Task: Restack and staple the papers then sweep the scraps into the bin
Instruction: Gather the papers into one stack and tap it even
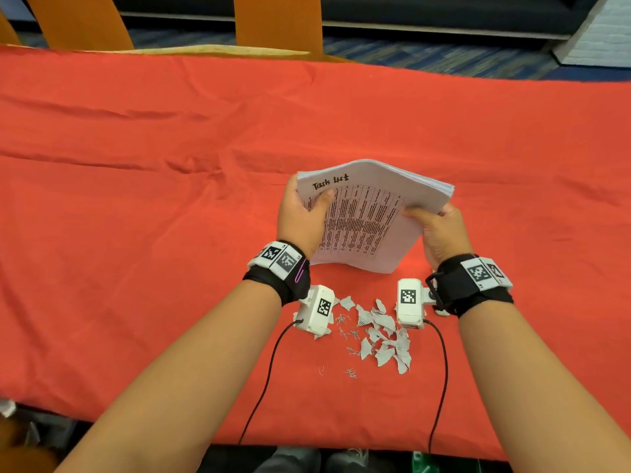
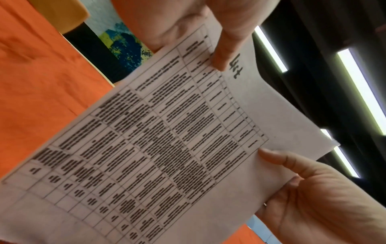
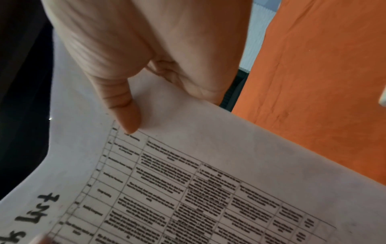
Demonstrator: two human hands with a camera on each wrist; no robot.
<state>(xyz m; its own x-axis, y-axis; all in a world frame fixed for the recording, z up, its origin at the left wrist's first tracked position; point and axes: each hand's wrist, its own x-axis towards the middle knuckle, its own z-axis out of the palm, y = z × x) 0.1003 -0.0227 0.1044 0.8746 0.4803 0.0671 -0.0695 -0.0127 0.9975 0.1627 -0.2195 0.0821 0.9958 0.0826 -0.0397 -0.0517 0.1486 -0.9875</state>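
Looks like an office or meeting room — long ceiling light strips (image 2: 361,92) above the fingers, blue patterned carpet (image 1: 409,52) and orange chair backs (image 1: 278,22) beyond them, past the far edge of a table under a red cloth (image 1: 136,199). Printed, tabulated papers (image 1: 367,220) between the fingers — desk work.

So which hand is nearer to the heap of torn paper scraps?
Right. The right hand holds the paper stack almost straight beyond the torn paper scraps; the left hand holds it further off to their left.
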